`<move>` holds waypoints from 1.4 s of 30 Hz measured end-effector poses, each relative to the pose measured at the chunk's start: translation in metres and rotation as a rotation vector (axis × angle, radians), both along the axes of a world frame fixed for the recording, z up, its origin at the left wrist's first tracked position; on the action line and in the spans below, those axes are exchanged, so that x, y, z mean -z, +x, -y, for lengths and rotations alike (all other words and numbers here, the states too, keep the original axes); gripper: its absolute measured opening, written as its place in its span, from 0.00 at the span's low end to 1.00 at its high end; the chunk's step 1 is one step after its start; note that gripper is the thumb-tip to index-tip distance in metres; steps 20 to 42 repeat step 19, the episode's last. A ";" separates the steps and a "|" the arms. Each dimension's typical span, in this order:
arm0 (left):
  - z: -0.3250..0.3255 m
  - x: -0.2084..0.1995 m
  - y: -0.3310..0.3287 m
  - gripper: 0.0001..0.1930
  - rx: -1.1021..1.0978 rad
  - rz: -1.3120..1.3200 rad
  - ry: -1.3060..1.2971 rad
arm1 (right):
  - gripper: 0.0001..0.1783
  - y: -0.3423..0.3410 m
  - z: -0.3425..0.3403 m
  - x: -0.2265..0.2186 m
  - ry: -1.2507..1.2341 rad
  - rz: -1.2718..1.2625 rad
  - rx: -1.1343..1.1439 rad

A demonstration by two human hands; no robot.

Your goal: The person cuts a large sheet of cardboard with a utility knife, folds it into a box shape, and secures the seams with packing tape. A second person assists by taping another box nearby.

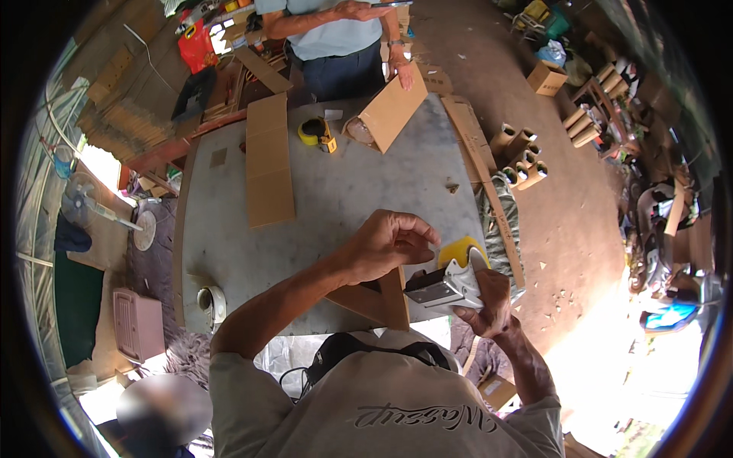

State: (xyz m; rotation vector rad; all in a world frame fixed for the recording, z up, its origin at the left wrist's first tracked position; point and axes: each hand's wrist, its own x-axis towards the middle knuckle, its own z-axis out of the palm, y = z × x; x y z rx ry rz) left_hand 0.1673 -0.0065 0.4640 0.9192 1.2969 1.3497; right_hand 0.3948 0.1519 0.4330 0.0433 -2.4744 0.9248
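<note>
My right hand [489,304] is closed around a silver-white tape dispenser [450,286], which carries a yellow tape roll [458,250]. My left hand [391,243] hovers just left of the dispenser. Its fingers are bent but apart from the thumb, and nothing shows in them. Below that hand, a folded piece of brown cardboard [395,299] lies by the table's near edge, partly hidden by my left forearm.
Across the grey table [351,183], a person's hand [405,74] rests on a folded cardboard piece [397,107]. A flat cardboard strip [269,164], a yellow tape measure [317,135] and a tape roll [212,302] lie on the table. Cardboard tubes [523,160] stand at right.
</note>
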 end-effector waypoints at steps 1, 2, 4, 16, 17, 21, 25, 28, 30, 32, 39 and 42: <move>0.001 -0.001 -0.006 0.08 -0.004 -0.017 0.008 | 0.33 -0.006 0.005 -0.006 -0.040 0.030 0.021; 0.003 -0.004 -0.012 0.07 -0.038 -0.062 0.019 | 0.33 -0.013 0.009 -0.013 -0.081 0.060 0.041; 0.006 -0.012 -0.026 0.03 -0.106 -0.151 0.036 | 0.34 -0.021 0.015 -0.023 -0.196 0.214 0.073; 0.036 0.021 -0.109 0.04 -0.378 -0.227 0.005 | 0.27 -0.107 0.014 -0.105 -0.809 1.029 0.193; 0.039 0.028 -0.116 0.05 -0.407 -0.188 0.002 | 0.28 -0.110 0.011 -0.107 -0.800 1.085 0.221; 0.044 0.032 -0.121 0.04 -0.372 -0.200 -0.065 | 0.29 -0.119 0.006 -0.109 -0.780 1.158 0.252; 0.044 0.032 -0.121 0.04 -0.372 -0.200 -0.065 | 0.29 -0.119 0.006 -0.109 -0.780 1.158 0.252; 0.044 0.032 -0.121 0.04 -0.372 -0.200 -0.065 | 0.29 -0.119 0.006 -0.109 -0.780 1.158 0.252; 0.044 0.032 -0.121 0.04 -0.372 -0.200 -0.065 | 0.29 -0.119 0.006 -0.109 -0.780 1.158 0.252; 0.044 0.032 -0.121 0.04 -0.372 -0.200 -0.065 | 0.29 -0.119 0.006 -0.109 -0.780 1.158 0.252; 0.044 0.032 -0.121 0.04 -0.372 -0.200 -0.065 | 0.29 -0.119 0.006 -0.109 -0.780 1.158 0.252; 0.044 0.032 -0.121 0.04 -0.372 -0.200 -0.065 | 0.29 -0.119 0.006 -0.109 -0.780 1.158 0.252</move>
